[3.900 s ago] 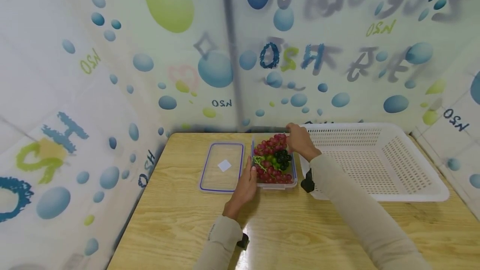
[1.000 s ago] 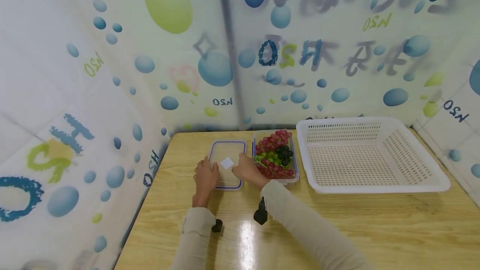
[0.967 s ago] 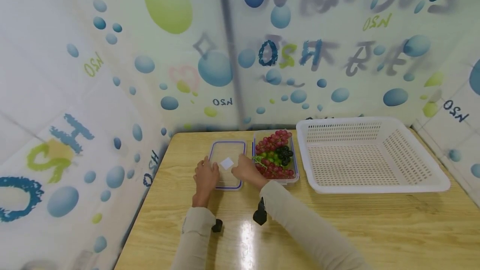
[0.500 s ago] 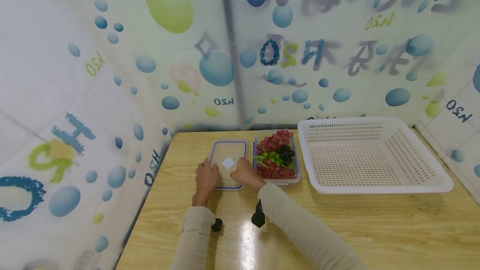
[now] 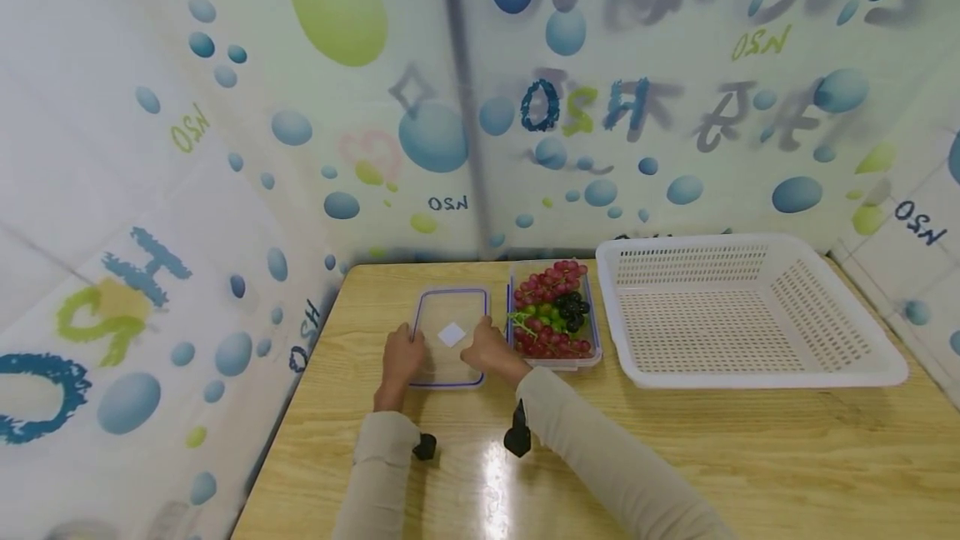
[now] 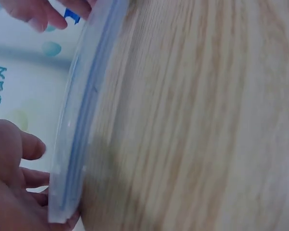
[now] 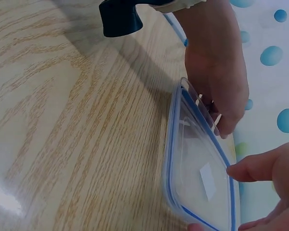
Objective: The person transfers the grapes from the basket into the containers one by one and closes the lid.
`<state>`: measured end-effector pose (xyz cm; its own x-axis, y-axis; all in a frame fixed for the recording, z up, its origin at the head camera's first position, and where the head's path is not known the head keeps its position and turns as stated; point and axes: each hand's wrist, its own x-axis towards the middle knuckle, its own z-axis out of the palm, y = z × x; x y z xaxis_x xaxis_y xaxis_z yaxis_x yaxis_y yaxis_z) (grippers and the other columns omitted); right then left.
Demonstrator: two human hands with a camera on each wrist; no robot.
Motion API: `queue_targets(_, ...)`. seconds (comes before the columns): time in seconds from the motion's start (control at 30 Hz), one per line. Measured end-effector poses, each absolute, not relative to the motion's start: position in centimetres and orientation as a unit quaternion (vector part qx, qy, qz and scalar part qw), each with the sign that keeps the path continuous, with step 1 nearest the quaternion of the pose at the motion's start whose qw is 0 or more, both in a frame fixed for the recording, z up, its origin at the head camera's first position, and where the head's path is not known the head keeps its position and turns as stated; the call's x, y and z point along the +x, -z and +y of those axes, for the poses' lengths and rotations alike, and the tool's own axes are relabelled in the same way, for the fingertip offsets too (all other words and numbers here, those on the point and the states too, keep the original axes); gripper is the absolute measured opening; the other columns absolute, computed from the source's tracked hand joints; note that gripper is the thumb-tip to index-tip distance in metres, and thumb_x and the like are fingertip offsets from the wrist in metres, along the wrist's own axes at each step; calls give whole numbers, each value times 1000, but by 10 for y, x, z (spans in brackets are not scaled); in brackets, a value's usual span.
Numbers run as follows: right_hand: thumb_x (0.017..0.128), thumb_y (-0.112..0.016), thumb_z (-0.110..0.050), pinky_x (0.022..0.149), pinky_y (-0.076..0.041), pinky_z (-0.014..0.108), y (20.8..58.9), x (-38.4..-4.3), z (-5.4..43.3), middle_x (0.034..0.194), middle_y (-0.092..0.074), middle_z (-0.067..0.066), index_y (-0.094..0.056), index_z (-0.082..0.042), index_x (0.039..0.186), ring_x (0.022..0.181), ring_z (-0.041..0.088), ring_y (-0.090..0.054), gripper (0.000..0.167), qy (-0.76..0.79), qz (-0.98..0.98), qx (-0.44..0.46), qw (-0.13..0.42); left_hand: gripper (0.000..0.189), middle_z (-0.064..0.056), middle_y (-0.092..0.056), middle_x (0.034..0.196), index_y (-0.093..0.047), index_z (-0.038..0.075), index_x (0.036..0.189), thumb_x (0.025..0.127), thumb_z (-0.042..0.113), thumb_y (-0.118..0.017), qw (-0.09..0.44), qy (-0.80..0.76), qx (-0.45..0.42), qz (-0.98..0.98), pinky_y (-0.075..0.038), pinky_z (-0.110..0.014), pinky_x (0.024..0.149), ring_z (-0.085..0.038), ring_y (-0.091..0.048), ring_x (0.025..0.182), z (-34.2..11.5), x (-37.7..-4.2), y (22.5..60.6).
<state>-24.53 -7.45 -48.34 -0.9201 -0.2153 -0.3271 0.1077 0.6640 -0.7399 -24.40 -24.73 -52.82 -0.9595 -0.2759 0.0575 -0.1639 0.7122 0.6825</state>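
A clear plastic container lid (image 5: 448, 367) with a blue seal and a white square label is held between both hands, just above the table. My left hand (image 5: 402, 354) grips its left edge, with fingers partly hidden behind the rim in the left wrist view. On the opposite edge, my right hand (image 5: 489, 347) pinches the rim; its thumb (image 7: 253, 168) lies over the blue seal in the right wrist view. Right beside that hand stands the clear container (image 5: 592, 362), uncovered. It holds red grapes (image 5: 551, 280), green grapes (image 5: 542, 312) and black grapes (image 5: 572, 312).
A white perforated plastic basket (image 5: 757, 377) stands right of the container, with nothing in it. The wooden table (image 5: 600, 457) ends against a wall sheet (image 5: 420, 248) printed with blue and green bubbles.
Earlier, both hands were at the grape container, then moved left to the lid. In the last half second, the lid has come up slightly and shifted towards me, with the left hand drawing back.
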Motion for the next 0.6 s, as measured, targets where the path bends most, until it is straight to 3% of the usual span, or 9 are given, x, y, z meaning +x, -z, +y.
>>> queue_targets(0.1,90,-66,-12,106,-43,49,484,-245,-76,143,-43,36,-16,12,152,129,43,-49,83,408,893,-27,190,33,-35,-62,105,-59,-15,112,100,11,-42,57,370,124,-919,-50,-55,83,-46,-61,95,-253,-243,528)
queue_targets(0.27,90,-67,-11,107,-41,53,483,-245,-75,141,-42,36,-20,11,151,131,46,-45,80,407,895,-23,180,41,-35,-59,123,-53,-15,130,103,10,-37,25,396,150,-906,-46,-55,99,-48,-56,116,-260,-243,528)
queue_targets(0.6,90,-69,-8,101,-46,52,473,-243,-76,136,-41,34,-26,9,149,119,42,-53,75,425,890,-18,162,40,-34,-59,122,-52,-15,131,104,9,-34,24,427,170,-888,-48,-53,95,-44,-58,111,-263,-236,517)
